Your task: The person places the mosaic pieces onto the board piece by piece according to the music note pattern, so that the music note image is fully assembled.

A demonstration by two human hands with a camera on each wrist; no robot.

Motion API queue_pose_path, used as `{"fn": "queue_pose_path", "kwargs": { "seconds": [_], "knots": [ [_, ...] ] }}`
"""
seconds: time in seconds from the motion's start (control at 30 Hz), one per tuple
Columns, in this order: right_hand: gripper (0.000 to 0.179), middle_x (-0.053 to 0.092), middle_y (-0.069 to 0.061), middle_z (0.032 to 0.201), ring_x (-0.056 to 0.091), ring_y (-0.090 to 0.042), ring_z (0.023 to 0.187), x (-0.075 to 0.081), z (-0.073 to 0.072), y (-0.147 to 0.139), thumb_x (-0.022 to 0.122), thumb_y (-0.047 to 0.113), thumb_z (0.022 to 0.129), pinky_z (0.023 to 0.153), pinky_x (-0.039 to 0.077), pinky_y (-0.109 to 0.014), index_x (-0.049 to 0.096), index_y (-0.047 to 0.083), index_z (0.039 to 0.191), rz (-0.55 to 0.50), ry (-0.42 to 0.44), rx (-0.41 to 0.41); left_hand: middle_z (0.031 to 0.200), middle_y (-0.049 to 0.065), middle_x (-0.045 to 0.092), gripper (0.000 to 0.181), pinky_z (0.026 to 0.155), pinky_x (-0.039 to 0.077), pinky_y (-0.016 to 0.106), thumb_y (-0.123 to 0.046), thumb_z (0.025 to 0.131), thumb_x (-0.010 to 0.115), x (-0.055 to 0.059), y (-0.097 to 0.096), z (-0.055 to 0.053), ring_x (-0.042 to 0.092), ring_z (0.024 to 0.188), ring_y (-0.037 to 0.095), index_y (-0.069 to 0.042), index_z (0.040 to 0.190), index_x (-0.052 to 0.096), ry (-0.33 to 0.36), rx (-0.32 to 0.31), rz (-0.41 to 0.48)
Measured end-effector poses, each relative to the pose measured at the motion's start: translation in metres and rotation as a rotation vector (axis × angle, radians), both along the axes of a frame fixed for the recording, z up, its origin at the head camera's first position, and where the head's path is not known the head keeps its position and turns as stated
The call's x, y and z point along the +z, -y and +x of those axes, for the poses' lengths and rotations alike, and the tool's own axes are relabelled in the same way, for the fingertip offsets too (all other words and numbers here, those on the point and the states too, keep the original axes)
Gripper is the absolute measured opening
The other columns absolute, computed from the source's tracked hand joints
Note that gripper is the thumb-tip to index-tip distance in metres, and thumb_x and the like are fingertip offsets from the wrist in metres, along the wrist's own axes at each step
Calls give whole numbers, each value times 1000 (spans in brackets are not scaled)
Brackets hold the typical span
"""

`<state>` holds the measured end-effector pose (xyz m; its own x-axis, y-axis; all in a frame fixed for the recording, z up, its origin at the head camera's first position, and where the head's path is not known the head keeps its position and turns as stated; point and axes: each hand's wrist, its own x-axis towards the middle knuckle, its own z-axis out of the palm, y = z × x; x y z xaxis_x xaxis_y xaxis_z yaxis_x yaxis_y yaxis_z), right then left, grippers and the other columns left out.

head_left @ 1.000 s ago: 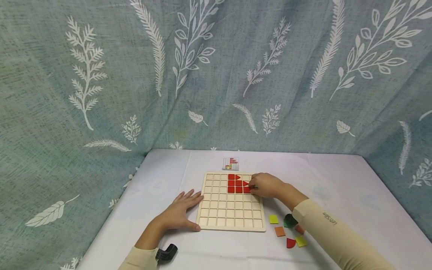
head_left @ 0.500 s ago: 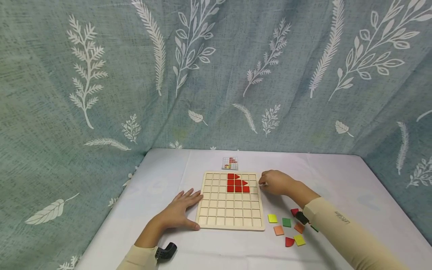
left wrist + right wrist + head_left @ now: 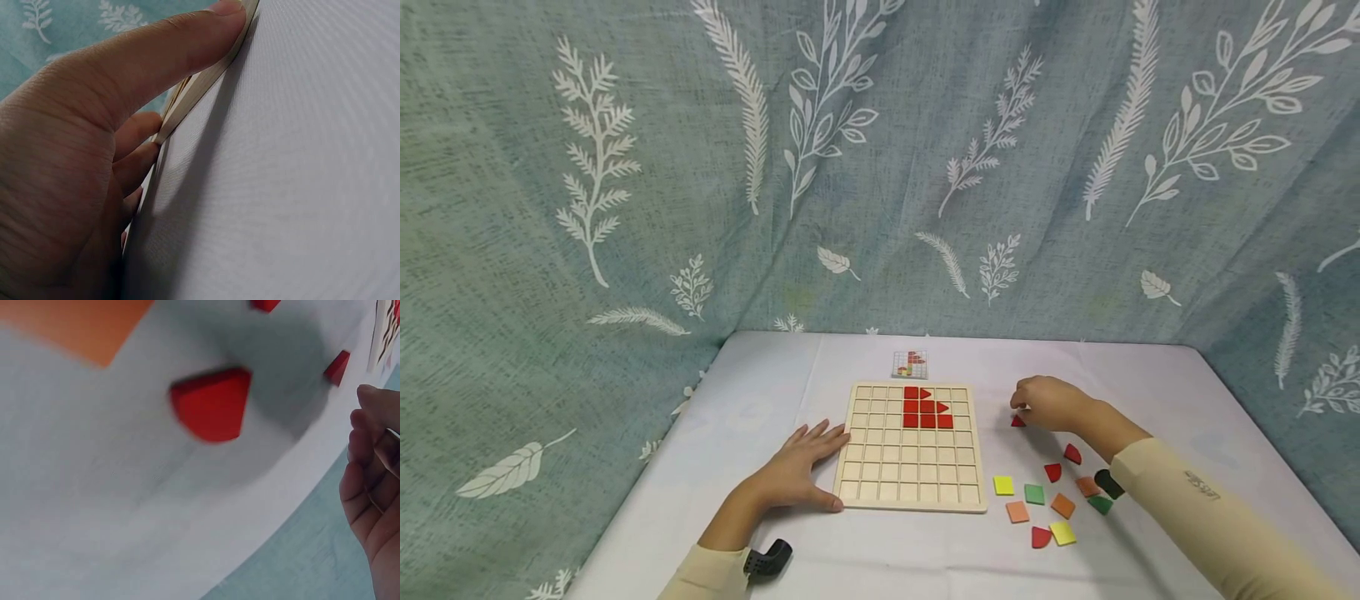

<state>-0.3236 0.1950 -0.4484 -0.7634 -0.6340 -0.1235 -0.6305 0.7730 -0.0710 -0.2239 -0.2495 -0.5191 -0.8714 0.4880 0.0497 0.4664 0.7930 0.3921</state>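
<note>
My left hand (image 3: pixel 793 473) lies with spread fingers along the left edge of the wooden grid board (image 3: pixel 880 467). In the left wrist view, the thumb (image 3: pixel 187 47) touches the board's rim. Red squares (image 3: pixel 928 407) and two red triangles (image 3: pixel 942 407) fill cells in the board's top rows. Right of the board, my right hand (image 3: pixel 1056 404) hovers with loosely bent fingers near a small red triangle (image 3: pixel 1018 421) on the tablecloth. The right wrist view shows that triangle (image 3: pixel 338 369) apart from the fingertips, with nothing visible in the hand (image 3: pixel 381 475).
Loose pieces lie at the lower right: yellow squares (image 3: pixel 1063 533), orange squares (image 3: pixel 1063 505), a green square (image 3: pixel 1034 494), a green rounded piece (image 3: pixel 1101 504) and several red rounded pieces (image 3: pixel 1041 537). A small pattern card (image 3: pixel 910 364) lies behind the board.
My right hand has left the board's right edge and moved right over the tablecloth, bringing the small red triangle into sight. My left hand has stayed in place.
</note>
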Motion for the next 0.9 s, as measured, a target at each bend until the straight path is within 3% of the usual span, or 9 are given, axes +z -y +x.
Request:
{"fn": "queue_pose_path", "kwargs": {
  "seconds": [0.23,0.53,0.9],
  "knots": [
    [12,63,6,87,60,-13,82,-2,1,-10,73,16,87,80,55,-37,75,11,98,-28,56,-70,156,-2,30,115,117,5,51,-78,56,73,0,1,0,15,147,25,-18,150,41,10,2,-16],
    [15,56,11,70,49,-10,66,-10,2,-2,75,33,85,63,48,-28,71,20,79,5,80,-111,157,-5,29,117,118,3,49,-81,54,71,-2,0,-1,14,147,24,-20,150,41,19,12,-14],
    [9,55,10,72,49,-12,69,-15,-1,8,75,26,86,67,48,-31,68,20,82,3,90,-128,156,-3,30,116,117,5,50,-79,56,71,-2,1,-1,15,146,25,-18,150,41,4,-4,-14]
  ]
}}
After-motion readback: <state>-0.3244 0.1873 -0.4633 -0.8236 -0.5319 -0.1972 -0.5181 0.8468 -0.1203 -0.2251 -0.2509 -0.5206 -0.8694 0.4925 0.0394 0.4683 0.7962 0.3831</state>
